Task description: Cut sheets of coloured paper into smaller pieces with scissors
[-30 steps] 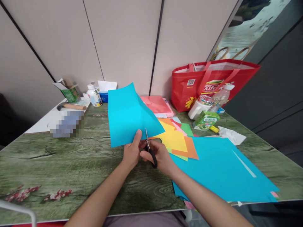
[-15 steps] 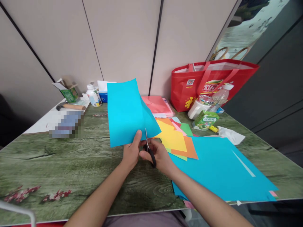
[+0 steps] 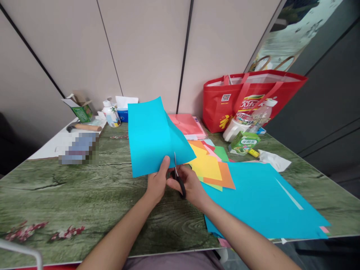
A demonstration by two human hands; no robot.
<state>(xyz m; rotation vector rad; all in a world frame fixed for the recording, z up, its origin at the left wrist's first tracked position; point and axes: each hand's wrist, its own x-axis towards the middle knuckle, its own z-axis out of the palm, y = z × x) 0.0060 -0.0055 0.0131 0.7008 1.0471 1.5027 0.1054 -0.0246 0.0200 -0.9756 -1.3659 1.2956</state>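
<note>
Raised over the table is a bright blue sheet of paper (image 3: 149, 138), bent and curling toward the right. My left hand (image 3: 158, 179) pinches its lower edge, thumb on top and fingers hidden beneath. Black-handled scissors (image 3: 181, 185) sit in my right hand (image 3: 192, 184), with fingers wrapped round the handles. Their blades reach up over the lower edge of the sheet, just right of my left thumb. The blades look closed or nearly so on the paper. Part of the handle is hidden by my fingers.
Larger blue sheets (image 3: 261, 198) lie at the right, beside yellow (image 3: 209, 167) and orange paper pieces (image 3: 227, 174). Behind stand a red bag (image 3: 222, 105), a green carton (image 3: 244, 142) and a clear bottle (image 3: 263, 114). A hammer (image 3: 84, 127) and a white bottle (image 3: 111, 114) are at the left.
The blue sheet has dipped slightly, and its right corner has shifted a little to the right. Both hands and the scissors have moved slightly right.
</note>
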